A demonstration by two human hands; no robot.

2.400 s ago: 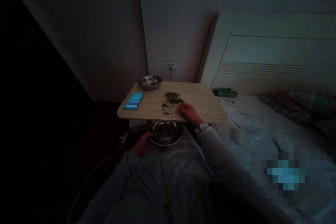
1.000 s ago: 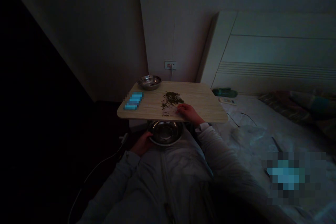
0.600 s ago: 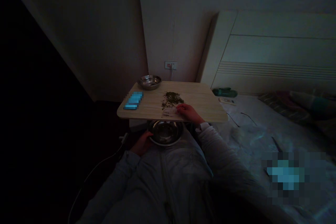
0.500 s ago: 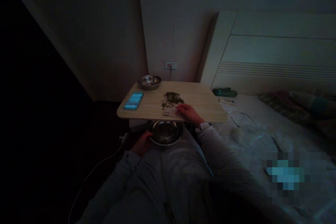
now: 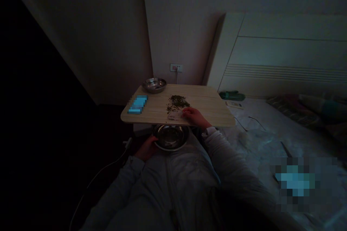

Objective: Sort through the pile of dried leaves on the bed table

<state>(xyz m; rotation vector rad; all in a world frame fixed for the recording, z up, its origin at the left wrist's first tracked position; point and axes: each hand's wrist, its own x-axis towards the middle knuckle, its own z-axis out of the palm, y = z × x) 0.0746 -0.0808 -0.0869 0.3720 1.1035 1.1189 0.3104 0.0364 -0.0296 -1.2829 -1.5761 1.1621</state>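
Our right hand (image 5: 196,117) pinches the card (image 5: 175,116), its length running left from the fingers (image 5: 187,110); our left hand (image 5: 146,148) holds the lower bowl (image 5: 180,139).

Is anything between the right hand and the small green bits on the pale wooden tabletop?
Nothing visible is: the right hand is close beside the green bits, with a pale flat piece at its fingers.
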